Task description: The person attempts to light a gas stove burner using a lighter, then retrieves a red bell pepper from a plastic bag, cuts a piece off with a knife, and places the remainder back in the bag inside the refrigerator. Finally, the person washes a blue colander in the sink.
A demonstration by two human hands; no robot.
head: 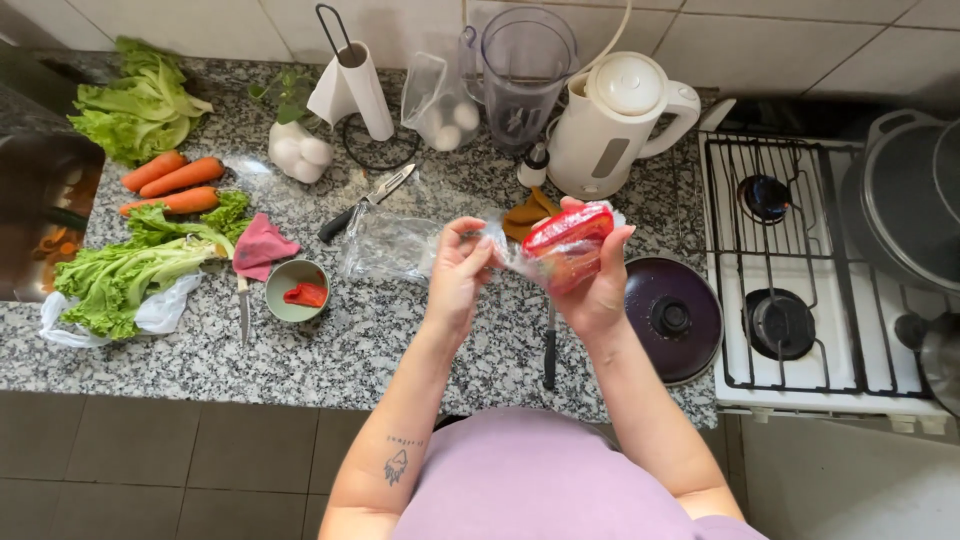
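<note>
- Gripped in the right hand (598,290): a red pepper inside a clear plastic bag (562,245), fingers closed round it from below, held above the speckled grey granite counter (400,340).
- Left hand (458,275) pinches the loose mouth of that clear plastic bag between thumb and fingertips, narrow grip, just left of the pepper.
- Step in hand, by judgement: the bag is being opened or peeled back from the pepper. The next move would call for the left hand to draw the film clear while the right keeps the pepper steady.
- Far left on the counter: green lettuce leaves (125,275) on a white bag, three orange carrots (170,180) behind them.
- Nearer the hands, left of them: a pink cloth (262,245), a small green bowl with a red piece inside (296,290), a small knife (243,310) beside it.
- Behind the hands: a black-handled knife (365,202), a white electric kettle (610,125).
- Right of the hands: a dark purple pan lid (672,318) at the counter's end, then a white gas hob (800,270).
</note>
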